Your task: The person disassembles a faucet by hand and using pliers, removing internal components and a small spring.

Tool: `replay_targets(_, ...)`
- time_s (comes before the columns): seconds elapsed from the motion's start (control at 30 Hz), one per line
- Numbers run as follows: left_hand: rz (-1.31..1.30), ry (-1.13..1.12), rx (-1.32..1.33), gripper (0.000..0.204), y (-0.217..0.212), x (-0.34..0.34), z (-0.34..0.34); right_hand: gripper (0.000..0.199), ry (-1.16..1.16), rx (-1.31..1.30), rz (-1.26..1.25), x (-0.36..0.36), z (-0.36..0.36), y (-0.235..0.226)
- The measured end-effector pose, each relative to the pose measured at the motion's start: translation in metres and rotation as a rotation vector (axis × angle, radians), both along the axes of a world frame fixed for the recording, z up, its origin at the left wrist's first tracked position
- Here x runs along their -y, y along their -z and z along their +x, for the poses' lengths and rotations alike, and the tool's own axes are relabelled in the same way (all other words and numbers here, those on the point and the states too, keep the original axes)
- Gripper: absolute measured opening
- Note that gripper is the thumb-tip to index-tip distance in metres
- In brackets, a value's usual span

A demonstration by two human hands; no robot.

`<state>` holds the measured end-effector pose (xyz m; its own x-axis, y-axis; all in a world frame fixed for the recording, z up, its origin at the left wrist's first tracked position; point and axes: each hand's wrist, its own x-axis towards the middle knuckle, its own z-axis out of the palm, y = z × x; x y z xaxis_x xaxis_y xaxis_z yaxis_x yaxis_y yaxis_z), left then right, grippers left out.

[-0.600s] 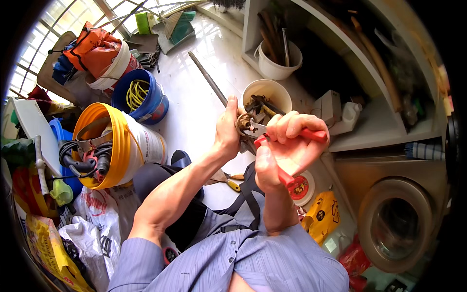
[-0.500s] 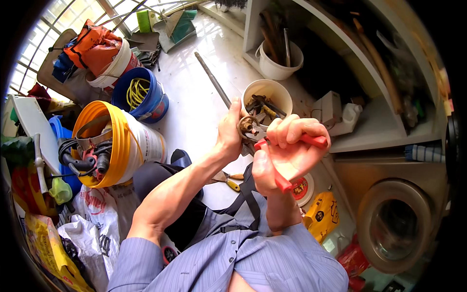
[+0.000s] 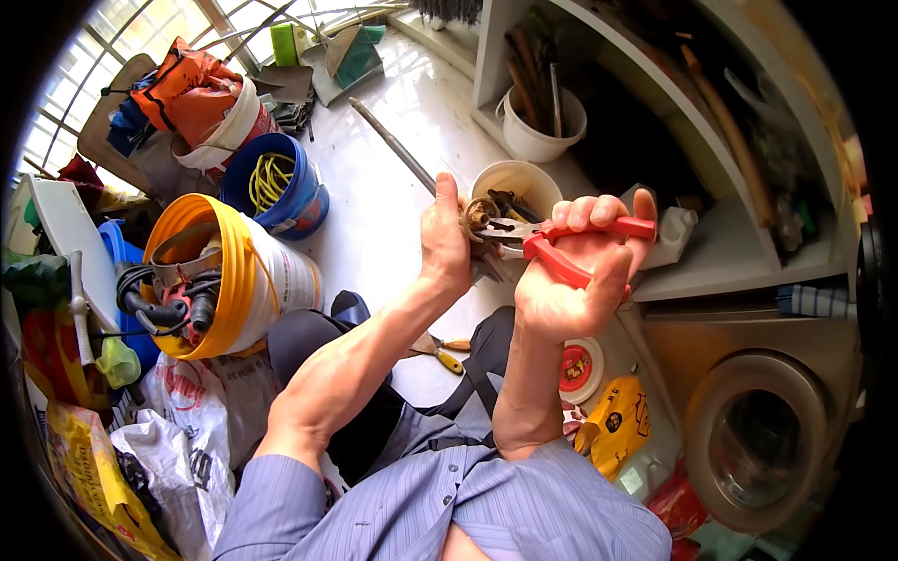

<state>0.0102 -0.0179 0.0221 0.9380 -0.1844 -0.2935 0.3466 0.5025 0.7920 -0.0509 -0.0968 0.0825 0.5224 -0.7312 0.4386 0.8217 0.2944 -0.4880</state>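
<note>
"Where's the fitting (image 3: 478,217) from the hands?"

"Between them, just at the right side of the left hand (image 3: 443,236) and so nearer to it. The right hand (image 3: 571,290) is a little farther off, to the right."

"What has each got?"

"The left is closed round the metal pipe (image 3: 391,140), thumb up. The right is half open, fingers hooked over the upper handle of the red pliers (image 3: 552,254), the thumb spread away from it."

"Which way do they run?"

"The pipe slants ahead and leftward from the left hand. The pliers lie more crosswise, handles spread, nose pointing left at the fitting. I can't tell whether it's biting."

"And beyond?"

"The pale tub (image 3: 505,172) of tools stands just ahead of the fitting."
</note>
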Motion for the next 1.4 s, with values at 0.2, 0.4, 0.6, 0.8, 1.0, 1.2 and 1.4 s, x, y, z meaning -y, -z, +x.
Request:
replay_targets(0.2,0.095,0.078,0.054,0.068,0.002,-0.006,0.006,0.074,0.061,-0.029,-0.251,0.001,0.011,-0.008)
replay_targets(0.4,0.298,0.124,0.217,0.072,0.013,-0.01,0.015,0.063,0.078,-0.04,-0.24,0.006,0.003,-0.012)
replay_targets(0.6,0.504,0.152,0.206,0.071,0.015,-0.022,0.026,0.049,-0.005,-0.026,-0.074,0.043,0.0,-0.009)
replay_targets(0.8,-0.078,0.341,-0.391,0.05,0.021,-0.026,0.029,0.03,0.031,-0.38,-0.451,0.04,-0.016,-0.013)
replay_targets(1.0,-0.047,0.412,-0.38,0.057,0.015,-0.016,0.014,0.041,-0.087,-0.87,-0.901,0.035,-0.005,0.059)
replay_targets(1.2,0.084,0.623,-0.338,0.048,-0.004,-0.033,0.0,0.036,-0.41,-0.81,-0.608,0.057,-0.005,0.091)
replay_targets(1.4,0.004,0.597,-0.273,0.028,0.0,-0.044,-0.007,0.034,-0.445,-0.808,-0.535,0.058,-0.014,0.093)
